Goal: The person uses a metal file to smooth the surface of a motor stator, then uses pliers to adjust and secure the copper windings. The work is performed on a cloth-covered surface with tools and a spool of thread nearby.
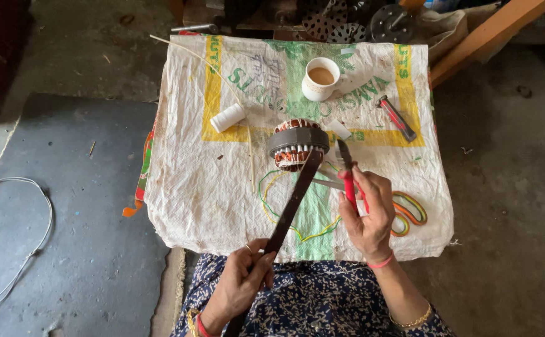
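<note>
A round motor stator with copper windings and a grey metal ring lies in the middle of a white woven sack. My left hand is shut on a long dark flat metal bar whose far tip rests against the stator's near side. My right hand grips red-handled pliers, their jaws pointing up just right of the stator. Thin green and yellow wires trail from the stator across the sack.
A white cup of tea stands behind the stator, a white thread spool to the left, a red-handled tool to the right. Coiled coloured wires lie by my right hand. A white cable loops on the floor mat.
</note>
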